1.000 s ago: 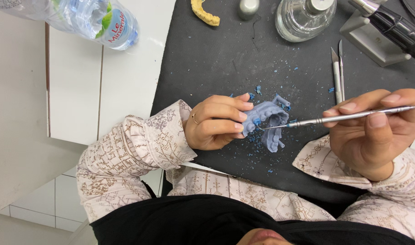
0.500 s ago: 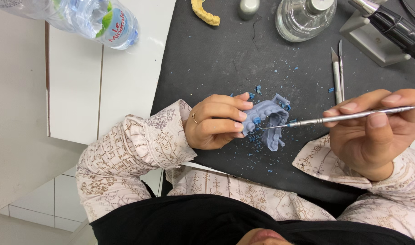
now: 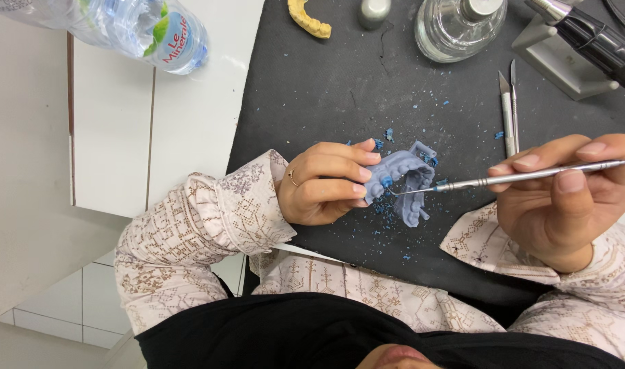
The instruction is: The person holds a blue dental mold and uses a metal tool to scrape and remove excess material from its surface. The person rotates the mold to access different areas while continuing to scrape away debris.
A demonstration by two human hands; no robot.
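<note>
A grey-blue dental model (image 3: 402,183) was held above the black mat (image 3: 340,89) by the left hand (image 3: 322,184), whose fingers (image 3: 346,174) were curled closed against the model's left side, the fingertips pressed to the row of teeth and the rest of the model jutting out to the right of them. A thin metal instrument (image 3: 524,175) was pinched in the right hand (image 3: 565,198), with thumb and forefinger closed on its shaft. Its tip was laid at the model's teeth, seemingly touching, though the contact was too small to be judged. Blue shavings (image 3: 394,215) were scattered on the mat beneath the model. Two more metal tools (image 3: 509,109) were laid side by side just above the right hand.
</note>
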